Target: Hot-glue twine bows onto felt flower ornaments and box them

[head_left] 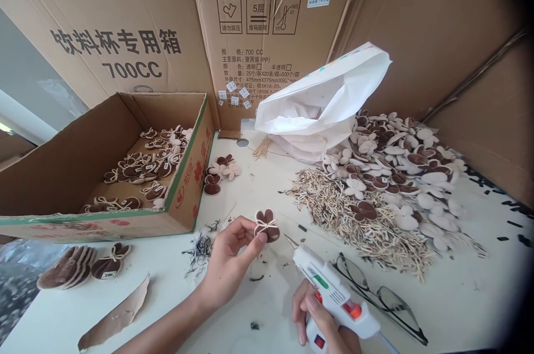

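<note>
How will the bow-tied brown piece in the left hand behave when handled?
The brown piece probably holds its shape: pinched near one edge by the left hand, it shows no droop. Flat, it would likely slide, not roll. The thin bow might snag.

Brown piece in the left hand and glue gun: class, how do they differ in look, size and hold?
The brown piece has a pale edge and bow; the glue gun is mostly white. The brown piece is smaller than the glue gun. The left hand pinches the brown piece between thumb and fingers; the right hand grips the glue gun's handle. Both are hand-held.
</note>
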A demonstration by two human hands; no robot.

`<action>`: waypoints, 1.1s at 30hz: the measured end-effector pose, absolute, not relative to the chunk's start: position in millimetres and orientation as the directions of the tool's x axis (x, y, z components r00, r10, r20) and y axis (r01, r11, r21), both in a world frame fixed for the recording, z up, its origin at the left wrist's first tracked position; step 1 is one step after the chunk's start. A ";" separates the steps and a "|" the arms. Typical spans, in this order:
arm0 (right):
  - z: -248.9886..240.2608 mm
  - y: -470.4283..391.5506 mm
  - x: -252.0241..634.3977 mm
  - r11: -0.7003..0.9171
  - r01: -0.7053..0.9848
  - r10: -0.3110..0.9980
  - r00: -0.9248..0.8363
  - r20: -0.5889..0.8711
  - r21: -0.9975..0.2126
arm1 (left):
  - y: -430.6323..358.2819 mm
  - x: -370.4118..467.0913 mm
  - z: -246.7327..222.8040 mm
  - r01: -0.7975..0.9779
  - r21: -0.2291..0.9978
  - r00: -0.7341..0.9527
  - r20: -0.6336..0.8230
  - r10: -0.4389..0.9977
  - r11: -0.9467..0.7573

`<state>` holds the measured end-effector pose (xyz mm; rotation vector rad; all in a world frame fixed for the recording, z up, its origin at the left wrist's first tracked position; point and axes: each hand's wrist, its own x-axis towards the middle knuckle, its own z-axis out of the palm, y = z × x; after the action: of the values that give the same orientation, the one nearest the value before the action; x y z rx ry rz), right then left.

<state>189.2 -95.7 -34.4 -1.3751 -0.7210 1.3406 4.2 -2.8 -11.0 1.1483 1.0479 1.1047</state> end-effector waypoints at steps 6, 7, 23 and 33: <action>-42.8 -91.3 189.7 -0.081 -0.375 0.944 0.268 -0.191 -0.923 | -1.3 4.1 -10.7 -0.095 0.988 0.255 -0.097 0.962 0.124; -43.7 -90.6 189.7 -0.078 -0.386 0.941 0.275 -0.196 -0.919 | -1.5 4.4 -10.0 -0.107 0.985 0.282 -0.099 0.954 0.133; -29.1 -92.5 186.5 -0.276 -0.449 0.859 0.281 -0.428 -0.850 | -14.2 7.8 4.8 0.170 0.984 0.612 -0.154 0.775 0.061; -31.5 -92.4 184.6 -0.309 -0.382 0.838 0.323 -0.439 -0.871 | -13.7 9.3 2.1 0.183 0.981 0.664 -0.171 0.728 0.063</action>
<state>184.6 -92.4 -31.5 -1.4028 -0.4527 1.2966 9.3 -13.7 2.1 1.4842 0.7987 0.4852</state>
